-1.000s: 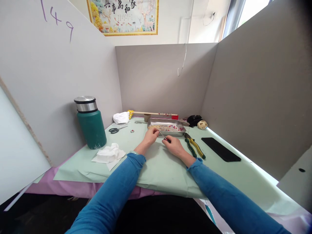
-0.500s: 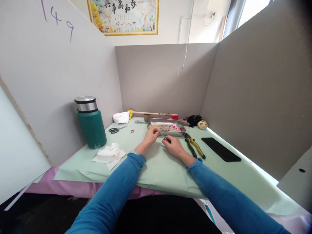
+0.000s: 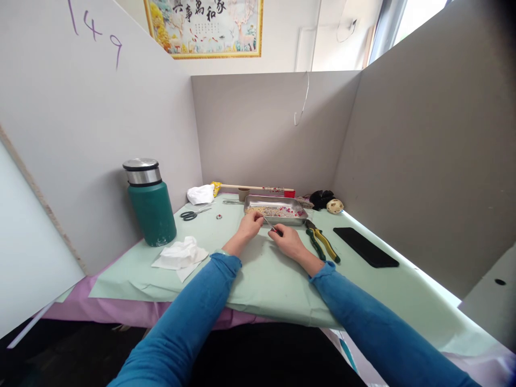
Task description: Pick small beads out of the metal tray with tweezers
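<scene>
My right hand [image 3: 287, 240] is closed around a thin metal tool with a dark handle [image 3: 267, 221]; its slim shaft points left and away, and its exact kind is too small to tell. At the tip, the fingers of my left hand [image 3: 250, 223] are pinched together on something too small to make out. Both hands are just in front of a shallow metal tray [image 3: 276, 220] that holds loose tan and red-pink beads [image 3: 269, 212]. Right of my right hand lies a pair of pliers [image 3: 322, 243] with green and yellow handles.
On the left stand a green bottle [image 3: 151, 212], crumpled tissue [image 3: 182, 255] and scissors [image 3: 192, 214], with a small beaded ring [image 3: 219, 216] nearby. A black phone-like slab [image 3: 365, 247] lies right. Behind the tray are a wooden stick [image 3: 250, 187] and a small brown cup [image 3: 243, 194]. Grey partitions [image 3: 274, 129] enclose the table.
Almost nothing differs. My left fingers and the tool's tip have shifted very slightly to the right; both hands keep their grip.
</scene>
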Demonstrator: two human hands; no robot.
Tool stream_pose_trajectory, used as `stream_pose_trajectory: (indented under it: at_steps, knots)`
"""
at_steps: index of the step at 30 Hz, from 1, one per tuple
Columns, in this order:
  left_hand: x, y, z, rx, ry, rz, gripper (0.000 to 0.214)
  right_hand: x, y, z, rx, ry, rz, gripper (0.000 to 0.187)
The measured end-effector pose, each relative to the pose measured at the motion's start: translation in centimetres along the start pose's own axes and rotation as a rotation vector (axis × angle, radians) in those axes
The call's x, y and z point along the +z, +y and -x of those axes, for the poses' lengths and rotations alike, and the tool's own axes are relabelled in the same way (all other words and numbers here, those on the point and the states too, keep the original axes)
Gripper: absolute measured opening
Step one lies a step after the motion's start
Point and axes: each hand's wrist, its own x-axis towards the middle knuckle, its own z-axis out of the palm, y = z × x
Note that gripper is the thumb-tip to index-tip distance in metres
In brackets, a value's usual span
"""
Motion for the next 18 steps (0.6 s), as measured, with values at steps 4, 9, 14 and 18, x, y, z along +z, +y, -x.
stream_pose_trajectory:
  at_steps: [4, 9, 14, 18]
  knots:
    - [-0.02, 0.07, 0.04, 0.001, 0.0, -0.008, 0.011, -0.04, -0.08, 0.0, 0.004, -0.004, 0.0, 0.02]
    - [-0.07, 0.14, 0.09, 0.002, 0.006, 0.001, 0.01, -0.03, -0.04, -0.07, 0.006, -0.005, -0.001, 0.02]
    - [-0.07, 0.21, 0.14, 0.008, 0.017, 0.026, 0.01, -0.05, -0.02, -0.06, 0.003, -0.003, 0.0, 0.02]
    - [-0.12, 0.27, 0.18, 0.002, 0.017, 0.031, 0.009, 0.01, 0.05, -0.08, -0.003, 0.0, -0.01, 0.021]
